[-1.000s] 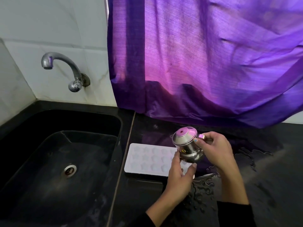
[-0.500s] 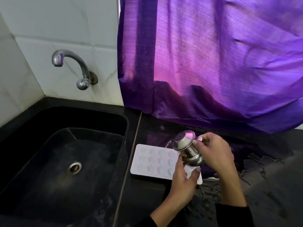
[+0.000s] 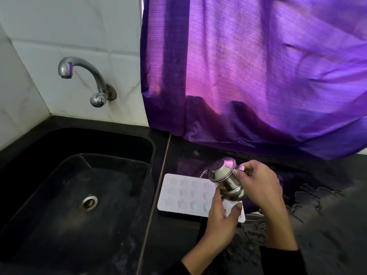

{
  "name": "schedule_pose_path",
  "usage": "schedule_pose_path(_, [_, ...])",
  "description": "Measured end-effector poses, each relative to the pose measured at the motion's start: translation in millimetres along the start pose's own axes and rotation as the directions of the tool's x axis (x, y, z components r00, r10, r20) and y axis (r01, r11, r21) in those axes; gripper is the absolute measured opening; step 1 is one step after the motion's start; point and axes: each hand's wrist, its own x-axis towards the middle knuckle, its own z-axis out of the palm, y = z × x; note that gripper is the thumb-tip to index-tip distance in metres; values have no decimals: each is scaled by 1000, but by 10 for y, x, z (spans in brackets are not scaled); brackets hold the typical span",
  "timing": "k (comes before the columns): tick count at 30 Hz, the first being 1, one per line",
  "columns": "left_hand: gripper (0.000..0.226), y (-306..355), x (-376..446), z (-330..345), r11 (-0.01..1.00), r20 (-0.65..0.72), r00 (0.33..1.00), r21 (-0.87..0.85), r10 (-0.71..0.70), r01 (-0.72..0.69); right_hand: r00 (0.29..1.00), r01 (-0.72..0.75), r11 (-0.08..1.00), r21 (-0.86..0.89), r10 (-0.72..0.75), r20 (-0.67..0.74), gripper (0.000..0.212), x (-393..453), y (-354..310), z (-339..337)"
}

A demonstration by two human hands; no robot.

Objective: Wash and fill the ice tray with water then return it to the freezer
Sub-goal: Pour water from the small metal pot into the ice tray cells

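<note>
A white ice tray point(image 3: 184, 193) with star-shaped cells lies flat on the black counter, just right of the sink. A small steel pot with a lid and spout point(image 3: 225, 179) is held tilted to the left over the tray's right part. A thin stream of water runs from its spout onto the tray. My right hand point(image 3: 258, 185) grips the pot by its handle. My left hand point(image 3: 222, 217) supports the pot's base from below and hides the tray's near right corner.
A black sink point(image 3: 75, 195) with a steel drain point(image 3: 88, 202) fills the left side. A steel tap point(image 3: 83, 76) juts from the tiled wall above it. A purple curtain point(image 3: 258, 76) hangs over the counter's back. Spilled water point(image 3: 297, 205) lies on the counter at right.
The pot has tipped further to the left, and water now runs from its spout onto the tray. Both hands have kept their hold.
</note>
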Motion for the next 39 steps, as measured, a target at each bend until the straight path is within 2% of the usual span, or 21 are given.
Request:
schedule_pose_path(4, [61, -10, -14, -3, 1000, -2, 1000, 1, 0, 0, 1000, -9, 1000, 24, 9, 10, 14, -5, 38, -6])
schedule_pose_path(9, [66, -24, -31, -21, 1000, -45, 999, -5, 7, -7, 999, -41, 988, 151, 39, 15, 14, 13, 99, -15])
schedule_pose_path(13, [56, 14, -37, -88, 999, -66, 998, 22, 24, -23, 1000, -24, 976, 216, 25, -1, 11, 3, 81, -27])
schedule_pose_path(17, [60, 31, -17, -175, 998, -81, 996, 56, 35, -31, 1000, 4, 970, 241, -5, 0, 10, 6, 18, 0])
schedule_pose_path(29, [59, 23, 11, -293, 998, -102, 994, 59, 43, -37, 997, 49, 998, 43, -52, 56, 14, 4, -230, 116])
schedule_pose_path(39, [57, 0, 37, -301, 998, -94, 995, 53, 23, -18, 996, 66, 998, 0, -66, 56, 9, 3, -278, 136])
